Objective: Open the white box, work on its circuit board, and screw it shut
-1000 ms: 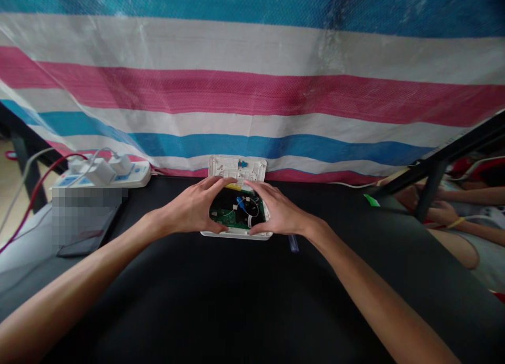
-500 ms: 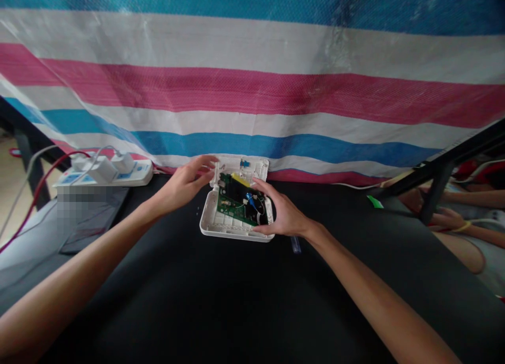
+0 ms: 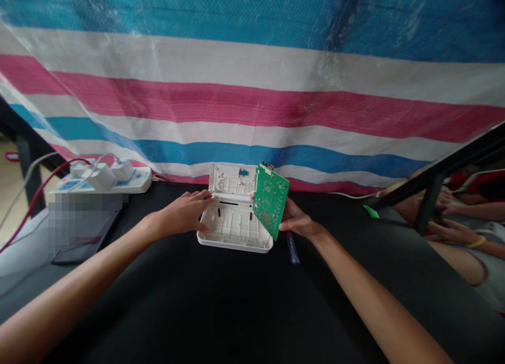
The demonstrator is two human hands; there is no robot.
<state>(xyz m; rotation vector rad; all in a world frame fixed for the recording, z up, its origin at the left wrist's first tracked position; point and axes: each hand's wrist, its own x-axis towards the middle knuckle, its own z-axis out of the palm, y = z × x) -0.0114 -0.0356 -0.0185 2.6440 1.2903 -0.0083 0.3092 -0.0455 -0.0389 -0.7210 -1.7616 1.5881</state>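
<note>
1. Just right of frame centre, my right hand (image 3: 298, 223) has its fingers pinched shut on the right edge of the green circuit board (image 3: 270, 200). It is held by the rim, tilted upright with the solder side toward me, above the right end of the white shell (image 3: 236, 228).
2. My left hand (image 3: 185, 219) lies loosely open, fingers flat on the shell's left rim and gripping nothing. I judge it pins the shell to the table (image 3: 236, 311).
3. The lid (image 3: 231, 179) stands behind.
</note>
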